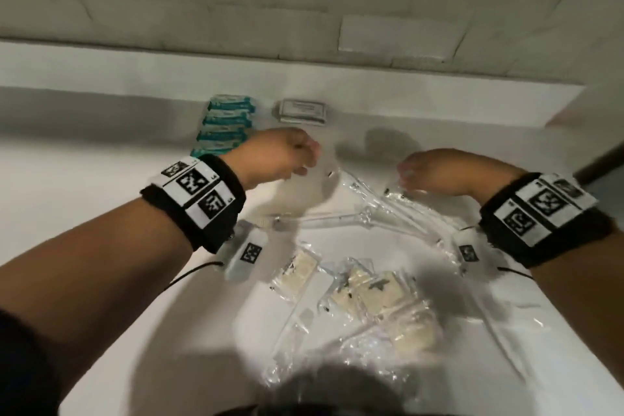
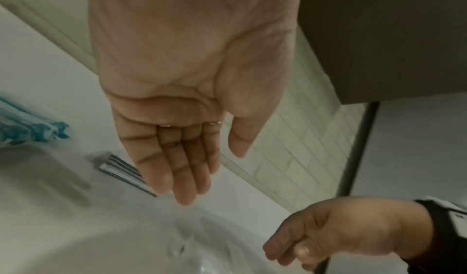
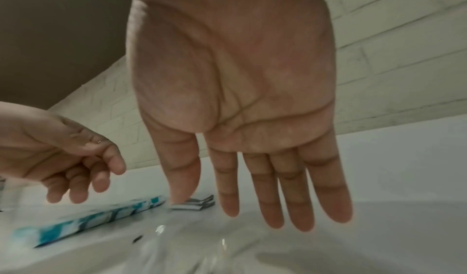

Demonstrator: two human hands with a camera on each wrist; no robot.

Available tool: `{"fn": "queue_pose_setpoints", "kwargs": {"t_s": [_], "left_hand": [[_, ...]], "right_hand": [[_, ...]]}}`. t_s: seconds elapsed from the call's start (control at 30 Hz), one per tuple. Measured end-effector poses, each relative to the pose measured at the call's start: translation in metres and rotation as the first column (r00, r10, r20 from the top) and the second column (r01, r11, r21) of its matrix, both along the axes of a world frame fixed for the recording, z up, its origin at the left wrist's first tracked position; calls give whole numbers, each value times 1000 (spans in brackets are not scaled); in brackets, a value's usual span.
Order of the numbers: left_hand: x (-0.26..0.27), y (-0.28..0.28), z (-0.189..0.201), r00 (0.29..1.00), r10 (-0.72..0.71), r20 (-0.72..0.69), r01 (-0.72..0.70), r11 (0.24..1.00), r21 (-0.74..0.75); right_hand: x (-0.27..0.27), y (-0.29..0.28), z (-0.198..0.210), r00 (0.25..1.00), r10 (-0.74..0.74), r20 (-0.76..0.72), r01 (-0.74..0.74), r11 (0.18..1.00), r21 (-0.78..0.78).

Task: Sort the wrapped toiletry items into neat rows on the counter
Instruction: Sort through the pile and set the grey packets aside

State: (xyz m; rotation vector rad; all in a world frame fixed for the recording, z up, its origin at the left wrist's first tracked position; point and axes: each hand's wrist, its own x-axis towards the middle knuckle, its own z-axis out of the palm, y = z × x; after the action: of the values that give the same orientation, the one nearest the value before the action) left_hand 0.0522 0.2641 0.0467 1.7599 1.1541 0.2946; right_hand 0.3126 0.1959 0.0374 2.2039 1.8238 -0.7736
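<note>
At the far left of the white counter [image 1: 101,179] we see the teal-and-white sachets [image 1: 227,123] lined up in an overlapping row, and just right of them the grey-edged packets [image 1: 302,111] squared into a small stack — sorted kinds, we judge, parked out of the way. Nearer us than that stack lies the clear-wrapped toothbrush pile [image 1: 368,213], loose and crossing, with the cream-coloured wrapped pads [image 1: 364,290] jumbled nearer still. Our left hand [image 2: 177,90] hangs over the pile's left end, fingers relaxed and empty. Our right hand [image 3: 242,106] hovers over its right end, fingers straight and spread, holding nothing — the wrappers sit just below both sets of fingertips.
</note>
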Motion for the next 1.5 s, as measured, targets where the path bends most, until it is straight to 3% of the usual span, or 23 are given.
{"fn": "queue_pose_setpoints", "kwargs": {"t_s": [0.13, 0.27, 0.33, 0.43, 0.5, 0.57, 0.7, 0.83, 0.93, 1.1, 1.3, 1.37, 1.43, 1.5], "left_hand": [[-6, -55, -2, 965, -175, -193, 201, 971, 126], [-8, -105, -8, 859, -358, -367, 423, 899, 112], [-12, -119, -15, 782, -389, -487, 488, 868, 89], [-24, -140, -20, 662, -406, -630, 537, 843, 21], [-31, -147, -24, 620, -360, -697, 529, 848, 33], [-32, -150, -26, 641, -266, -720, 507, 851, 136], [-10, -151, -31, 746, -182, -641, 466, 830, 306], [10, -148, -45, 763, -160, -627, 439, 839, 321], [16, -152, -50, 765, -113, -634, 386, 868, 312], [21, -155, -46, 746, -80, -661, 323, 912, 254], [30, -161, -35, 664, -130, -736, 397, 896, 200], [26, -163, -35, 694, -100, -713, 382, 890, 247], [19, -164, -34, 782, -23, -623, 268, 915, 302], [12, -164, -32, 853, 65, -517, 134, 931, 339]], "right_hand": [[-16, -73, 1, 999, 25, -39, -18, 987, 158], [-52, -133, -9, 970, 236, -62, -225, 964, 140], [-59, -144, -26, 941, 339, -25, -335, 936, 105], [-58, -155, -33, 921, 388, 41, -390, 912, 125], [-54, -157, -27, 910, 404, 97, -410, 910, 59], [-48, -161, -20, 912, 384, 142, -388, 922, 0], [-39, -161, -13, 961, 146, 237, -186, 970, 155], [-31, -164, -11, 976, -51, 211, 0, 973, 230], [-37, -179, -12, 988, 47, 147, -85, 961, 262], [-54, -187, -28, 954, 232, 191, -246, 968, 54], [-60, -176, -35, 960, 137, 246, -177, 973, 151], [-56, -176, -35, 939, 83, 334, -154, 970, 190], [-54, -180, -30, 923, 13, 384, -145, 937, 317], [-59, -189, -26, 933, 103, 345, -251, 874, 417]]}}
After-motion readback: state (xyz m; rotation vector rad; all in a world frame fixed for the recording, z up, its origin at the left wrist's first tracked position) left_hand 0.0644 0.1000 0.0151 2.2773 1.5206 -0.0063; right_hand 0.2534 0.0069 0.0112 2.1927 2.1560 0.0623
